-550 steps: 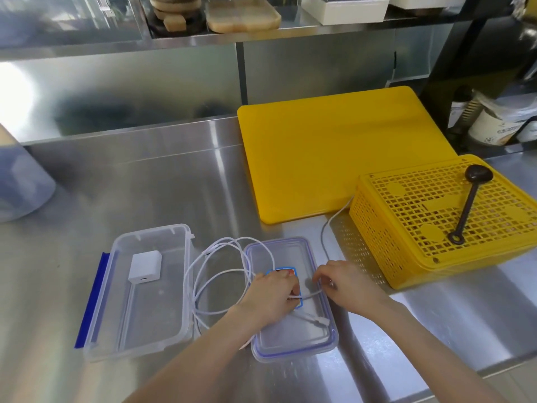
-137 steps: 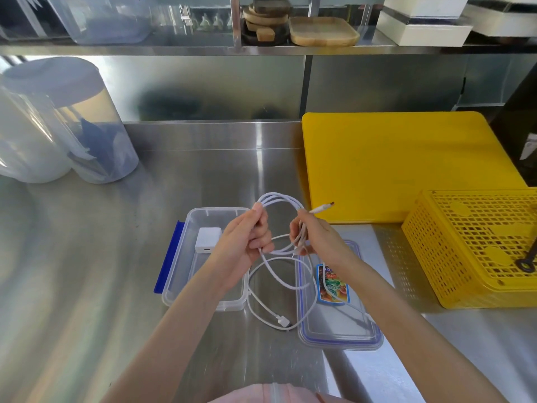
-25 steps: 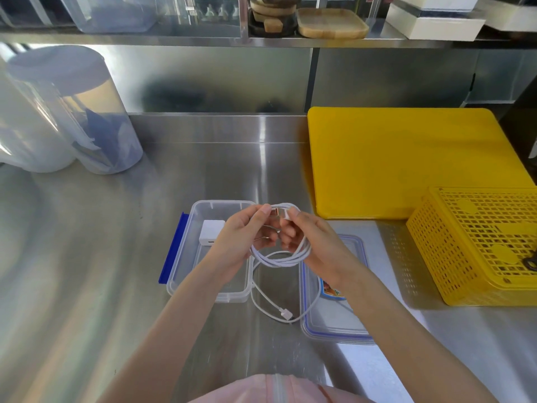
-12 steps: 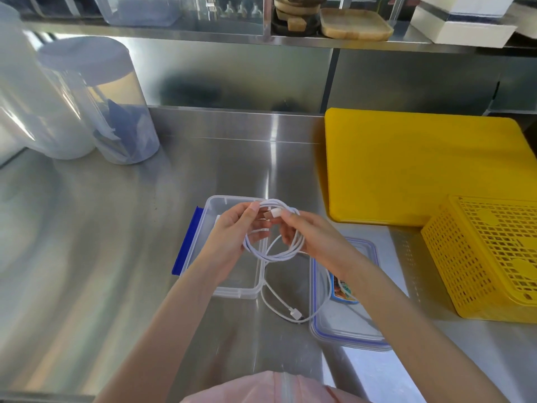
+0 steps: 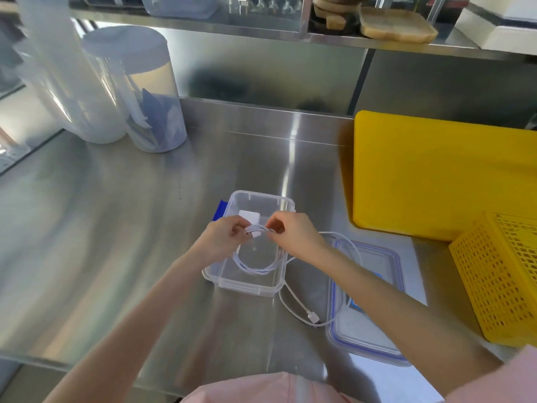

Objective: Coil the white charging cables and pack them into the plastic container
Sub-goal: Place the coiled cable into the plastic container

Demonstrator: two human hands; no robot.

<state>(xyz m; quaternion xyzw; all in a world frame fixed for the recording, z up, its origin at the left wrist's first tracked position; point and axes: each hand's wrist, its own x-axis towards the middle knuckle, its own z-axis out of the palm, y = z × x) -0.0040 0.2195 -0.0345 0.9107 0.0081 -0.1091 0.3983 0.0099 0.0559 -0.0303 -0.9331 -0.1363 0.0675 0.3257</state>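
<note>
Stainless steel covers the whole counter [image 5: 122, 234], with a steel backsplash and a shelf running across the top of the frame. Near the middle, slightly below centre, sits a clear plastic container [image 5: 250, 282] with a blue strip [image 5: 218, 210] showing at its upper left edge. A small white charger block [image 5: 248, 216] lies inside it toward the far end.

Both hands meet over the container. The left hand [image 5: 222, 239] has its fingers curled around the top of a coiled white cable [image 5: 255, 266], pinching the bundle beside a white plug end. The right hand [image 5: 293, 232] pinches the same bundle from the other side, fingers bent in against the thumb. The loops hang down from the two hands into the container's opening; whether they touch its floor cannot be told.

A loose tail of cable runs out over the container's right wall, curves across the counter and ends in a connector [image 5: 313, 317] lying on the steel at lower centre, just left of the lid [image 5: 374, 341]. That clear lid, edged in blue, rests flat to the right of the container, and more cable loops across it.

A yellow cutting board [image 5: 436, 175] fills the right side, and a yellow basket [image 5: 499, 280] sits at the right edge, in front of the board. Two tall translucent tubs [image 5: 116, 88] stand at upper left. Wooden trays [image 5: 398, 24] rest on the shelf at upper right.
</note>
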